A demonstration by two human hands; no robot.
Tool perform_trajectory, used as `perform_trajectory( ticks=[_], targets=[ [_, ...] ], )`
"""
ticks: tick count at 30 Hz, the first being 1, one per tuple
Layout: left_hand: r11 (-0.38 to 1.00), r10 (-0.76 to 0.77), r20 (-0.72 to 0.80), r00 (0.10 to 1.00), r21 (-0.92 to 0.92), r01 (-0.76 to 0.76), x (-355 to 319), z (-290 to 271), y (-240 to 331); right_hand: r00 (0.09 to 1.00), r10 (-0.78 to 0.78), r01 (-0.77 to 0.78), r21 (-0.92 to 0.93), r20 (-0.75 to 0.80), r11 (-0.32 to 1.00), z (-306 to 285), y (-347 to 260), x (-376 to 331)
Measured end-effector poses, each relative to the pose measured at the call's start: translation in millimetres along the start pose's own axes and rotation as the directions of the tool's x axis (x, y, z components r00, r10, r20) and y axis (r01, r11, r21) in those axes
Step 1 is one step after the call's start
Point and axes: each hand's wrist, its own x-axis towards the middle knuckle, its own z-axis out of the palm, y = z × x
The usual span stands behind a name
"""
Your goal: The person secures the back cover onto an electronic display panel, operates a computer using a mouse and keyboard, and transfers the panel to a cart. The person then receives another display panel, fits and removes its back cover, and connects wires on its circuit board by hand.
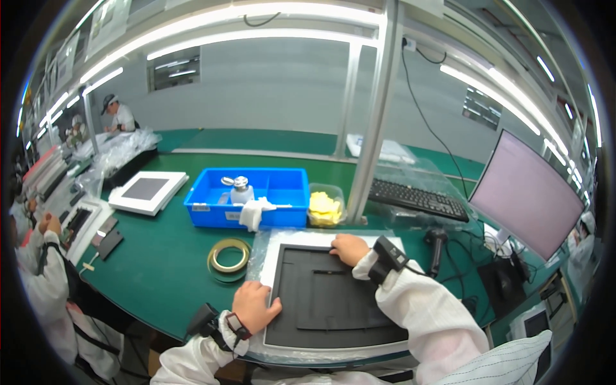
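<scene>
In front of me lies a flat rectangular panel [301,292] with a dark grey inside and a white frame [269,266], resting on clear plastic film. My left hand [253,307] lies on the frame's left side, fingers spread and thumb reaching over the dark part. At the panel's far edge is my right hand [351,249], its fingers curled together and touching the dark surface; whatever they pinch, if anything, is hidden. A short black strip [328,272] lies on the panel just below that hand. Both wrists carry strapped black devices.
Beyond the panel stand a blue divided bin [289,215] with a pump bottle [240,191] and white cloth [255,213], and a tub of yellow pieces [325,208]. Tape rolls [229,256] lie left. Right are a scanner [436,250], keyboard [420,200] and monitor [529,192]. A co-worker's hands [50,224] work at far left.
</scene>
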Motion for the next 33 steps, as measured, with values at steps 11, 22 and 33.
perform_trajectory(
  ticks=[11, 22, 33],
  targets=[
    [0.998, 0.058, 0.073, 0.996, 0.021, -0.060, 4.3, -12.0, 3.9, 0.989, -0.101, 0.095, -0.058, -0.109, 0.994, 1.0, 1.8, 11.7],
    [0.605, -0.275, 0.295, 0.915, -0.687, 0.403, 17.0, -7.6, 1.7, 0.963, -0.080, 0.096, 0.051, -0.258, 0.994, -42.1, 9.9, 20.2],
    [-0.226, -0.235, 0.486, 0.842, -0.870, 0.439, 23.7, -40.5, 47.4, 0.916, -0.351, 0.397, 0.312, -0.195, 0.863, -122.6, -92.1, -134.8]
  ],
)
